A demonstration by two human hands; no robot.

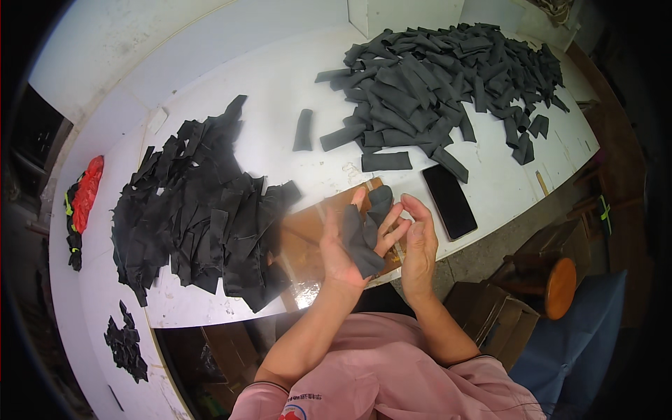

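Observation:
Above a brown board (309, 231) at the table's near edge, both my hands are at a folded dark grey fabric piece (361, 241). My left hand (339, 253) is closed around it, palm turned up, with the fabric lying across the palm and fingers. A second curled grey part (380, 201) shows above it; whether it belongs to the same piece I cannot tell. My right hand (418, 245) is just to the right, fingers apart and bent toward the fabric. Some of its fingertips seem to touch the fabric's edge.
A heap of black fabric strips (203, 210) lies left; a large pile of grey fabric tubes (427, 91) is far right. A black phone (449, 201) rests right of my hands. Small black scraps (127, 346) lie lower left. Cardboard boxes (483, 315) and a stool (561, 288) stand below the table.

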